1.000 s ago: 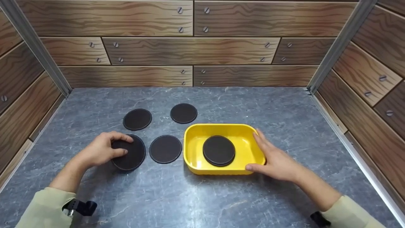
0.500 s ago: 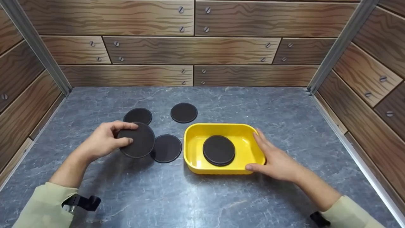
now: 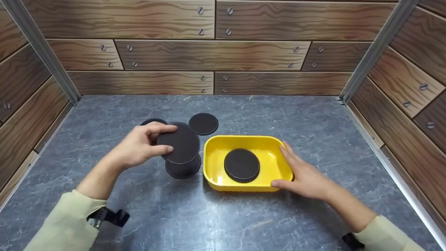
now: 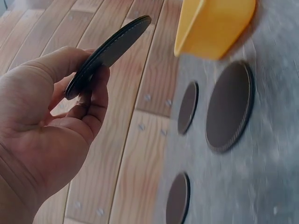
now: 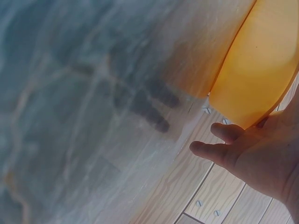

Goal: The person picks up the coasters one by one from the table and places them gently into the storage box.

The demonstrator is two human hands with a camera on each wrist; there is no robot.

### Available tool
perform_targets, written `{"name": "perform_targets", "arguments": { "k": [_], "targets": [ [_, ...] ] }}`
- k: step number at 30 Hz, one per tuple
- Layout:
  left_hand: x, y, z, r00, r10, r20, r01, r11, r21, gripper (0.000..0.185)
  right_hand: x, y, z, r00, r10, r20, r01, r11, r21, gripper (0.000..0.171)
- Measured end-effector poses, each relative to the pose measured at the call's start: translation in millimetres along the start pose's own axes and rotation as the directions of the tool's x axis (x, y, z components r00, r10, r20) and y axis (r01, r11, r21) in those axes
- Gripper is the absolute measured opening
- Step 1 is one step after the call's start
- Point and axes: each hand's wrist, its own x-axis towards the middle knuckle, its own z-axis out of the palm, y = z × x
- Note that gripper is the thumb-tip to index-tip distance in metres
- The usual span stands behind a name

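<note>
The right hand [image 3: 306, 177] lay open, fingers straight against the right wall of the yellow tray [image 3: 214, 158], which held a black disc [image 3: 241, 165]. The left hand [image 3: 139, 146] pinched a second disc [image 3: 179, 142] at its edge, raised above the table [image 3: 223, 216] just left of the tray. Beneath it lay another disc [image 3: 183, 169]. Farther back lay two more [image 3: 204, 123], one partly hidden.

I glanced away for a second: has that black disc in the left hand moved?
Yes. The black disc has been lifted off the table and carried right, toward the yellow tray, which stayed put.
</note>
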Motion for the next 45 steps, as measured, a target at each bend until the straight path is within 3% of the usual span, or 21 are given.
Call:
{"name": "perform_targets", "arguments": {
  "k": [9, 19, 22, 29, 35, 38, 45],
  "targets": [
    [28.6, 22.6, 33.6, 0.995, 0.082, 0.051, -0.085, 0.995, 0.051, 0.054, 0.1, 1.2, 0.3, 1.0, -0.007, -0.012, 0.006, 1.0, -0.009, 0.115],
    [55.2, 29.3, 70.9, 0.986, 0.127, 0.107, -0.121, 0.991, -0.06, 0.055, 1.8, 1.7, 1.0, 1.0, -0.003, -0.002, 0.003, 1.0, -0.009, 0.116],
    [62.1, 28.3, 82.4, 0.985, 0.124, 0.12, -0.116, 0.99, -0.075, 0.055, 1.9, 1.3, 0.8, 1.0, 0.001, -0.001, -0.001, 1.0, -0.011, 0.116],
    [73.9, 19.1, 111.3, 0.985, 0.116, 0.125, -0.117, 0.993, 0.003, 0.055, 1.4, 0.9, 0.7, 1.0, 0.012, 0.001, -0.012, 1.0, -0.019, 0.117],
    [80.0, 12.9, 132.8, 0.987, 0.057, 0.15, -0.065, 0.997, 0.051, 0.055, 1.0, 1.9, 1.5, 1.0, 0.003, -0.003, -0.003, 1.0, 0.001, 0.117],
    [82.0, 10.4, 141.6, 0.986, 0.023, 0.165, -0.037, 0.996, 0.083, 0.055, 0.5, 2.2, 1.7, 1.0, -0.002, -0.006, 0.002, 1.0, 0.017, 0.116],
    [86.3, 6.8, 155.6, 0.983, 0.008, 0.185, -0.042, 0.983, 0.181, 0.055, 1.2, 1.2, 0.6, 1.0, 0.007, 0.001, -0.007, 1.0, 0.014, 0.116]
  ]
}}
